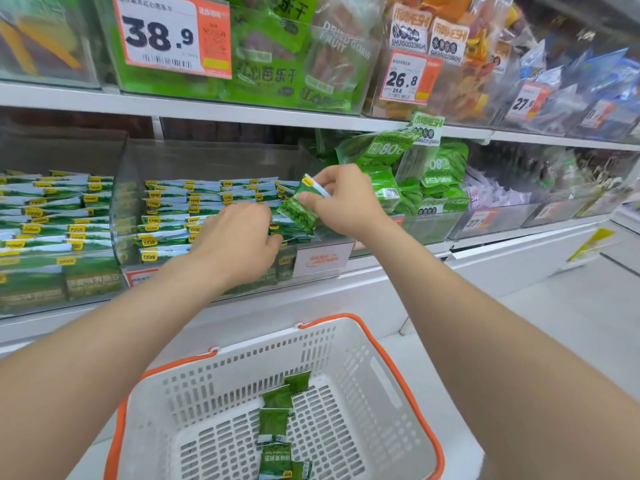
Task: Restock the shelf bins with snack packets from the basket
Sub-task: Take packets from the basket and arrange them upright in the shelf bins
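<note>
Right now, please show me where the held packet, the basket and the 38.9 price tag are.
packet (296, 213): head view, its green front, pinched by the right hand (343, 202).
basket (242, 368): head view, its white back wall.
price tag (157, 36): head view, the printed 38.9.

R hand (346, 202) pinches green pea packet (298, 211) over clear bin (138, 161); L hand (239, 240) on stacked packets (173, 216) inside; loose packets (273, 424) in white basket (346, 358) w/ orange rim

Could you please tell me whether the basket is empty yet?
Nearly empty, not quite: a few green packets lie on the floor of the basket, most of which shows bare.
</note>
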Demonstrator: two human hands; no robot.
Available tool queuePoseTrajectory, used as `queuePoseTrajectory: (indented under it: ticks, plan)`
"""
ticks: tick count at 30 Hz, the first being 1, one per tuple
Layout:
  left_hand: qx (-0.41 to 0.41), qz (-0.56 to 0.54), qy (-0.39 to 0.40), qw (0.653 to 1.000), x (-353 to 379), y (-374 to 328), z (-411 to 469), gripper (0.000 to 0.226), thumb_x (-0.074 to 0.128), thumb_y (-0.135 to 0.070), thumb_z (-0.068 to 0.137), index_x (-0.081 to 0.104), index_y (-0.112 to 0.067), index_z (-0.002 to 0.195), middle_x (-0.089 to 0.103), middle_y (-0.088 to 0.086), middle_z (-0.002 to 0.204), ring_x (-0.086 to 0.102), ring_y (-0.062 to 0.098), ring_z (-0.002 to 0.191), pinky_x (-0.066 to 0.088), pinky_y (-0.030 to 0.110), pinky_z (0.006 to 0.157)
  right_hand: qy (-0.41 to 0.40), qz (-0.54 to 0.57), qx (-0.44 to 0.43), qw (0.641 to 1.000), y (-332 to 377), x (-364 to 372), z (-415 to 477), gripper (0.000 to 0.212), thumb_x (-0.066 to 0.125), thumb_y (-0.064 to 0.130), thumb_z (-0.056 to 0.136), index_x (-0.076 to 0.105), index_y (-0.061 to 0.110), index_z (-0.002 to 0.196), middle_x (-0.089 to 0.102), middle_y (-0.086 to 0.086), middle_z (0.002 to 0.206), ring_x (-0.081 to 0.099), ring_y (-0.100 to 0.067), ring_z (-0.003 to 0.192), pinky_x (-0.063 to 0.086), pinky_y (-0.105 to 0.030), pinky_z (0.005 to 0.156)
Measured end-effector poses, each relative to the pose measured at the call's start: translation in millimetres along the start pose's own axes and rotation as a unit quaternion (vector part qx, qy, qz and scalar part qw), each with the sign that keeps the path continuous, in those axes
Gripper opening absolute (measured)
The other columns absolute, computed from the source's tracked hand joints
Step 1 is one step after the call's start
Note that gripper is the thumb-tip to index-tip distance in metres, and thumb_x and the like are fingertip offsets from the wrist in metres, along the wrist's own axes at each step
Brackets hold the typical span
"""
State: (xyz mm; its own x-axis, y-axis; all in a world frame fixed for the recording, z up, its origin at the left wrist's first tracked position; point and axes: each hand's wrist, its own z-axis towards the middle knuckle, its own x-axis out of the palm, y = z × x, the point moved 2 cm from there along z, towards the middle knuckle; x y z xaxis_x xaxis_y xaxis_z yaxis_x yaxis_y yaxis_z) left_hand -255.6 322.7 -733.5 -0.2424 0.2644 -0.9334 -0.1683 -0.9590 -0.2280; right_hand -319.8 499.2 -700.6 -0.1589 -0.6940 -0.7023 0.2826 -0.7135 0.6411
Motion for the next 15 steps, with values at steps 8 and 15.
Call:
queuePoseTrajectory:
  ticks: [8, 15]
  plan:
    - [-0.010, -0.013, 0.045, 0.999, 7, 11, 27, 0.030, 0.050, -0.023, 0.102, 0.070, -0.003, 0.112, 0.071, 0.017, 0.096, 0.066, 0.037, 0.093, 0.056, 0.046, 0.079, -0.057, -0.355, -0.146, 0.922, -4, 23, 15, 0.024, 0.066, 0.024, 0.097, 0.056, 0.020, 0.119, 0.063, -0.006, 0.090, 0.054, -0.032, 0.094, 0.037, -0.041, 0.076]
    - [0.008, -0.046, 0.107, 0.993, 27, 11, 58, 0.037, 0.042, -0.015, 0.104, 0.066, -0.015, 0.132, 0.067, 0.011, 0.128, 0.058, 0.036, 0.119, 0.045, 0.053, 0.103, 0.081, -0.487, -0.177, 0.852, -11, 46, 36, 0.033, 0.073, 0.012, 0.088, 0.060, 0.022, 0.116, 0.070, -0.003, 0.102, 0.066, -0.028, 0.104, 0.034, -0.042, 0.093]
